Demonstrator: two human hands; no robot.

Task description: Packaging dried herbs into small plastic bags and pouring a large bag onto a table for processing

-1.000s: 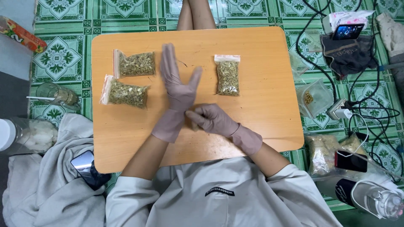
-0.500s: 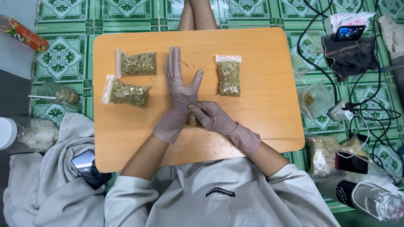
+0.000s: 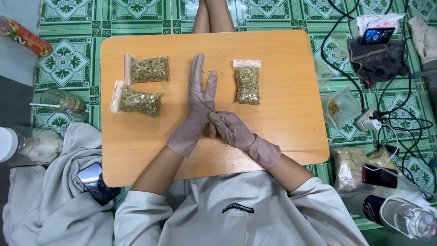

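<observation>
Both my hands wear mauve rubber gloves over a low wooden table (image 3: 291,114). My left hand (image 3: 198,107) is stretched flat with its fingers pointing away from me, held close together. My right hand (image 3: 230,127) pinches the left glove at the thumb side of the palm. Three small clear zip bags of dried greenish-yellow herb lie on the table: two on the left (image 3: 148,69) (image 3: 136,101) and one upright on the right (image 3: 247,83). Neither hand touches a bag.
A phone (image 3: 91,178) lies on grey cloth at the table's left. Clear jars (image 3: 63,101) and a bottle stand on the green tiled floor. On the right lie cables, a power adapter (image 3: 368,120), more bags, a phone (image 3: 380,175). Someone's legs (image 3: 211,16) lie beyond the table.
My left fingers, spread a second ago, have closed together. My right hand has slid in against the left palm and now pinches the glove there.
</observation>
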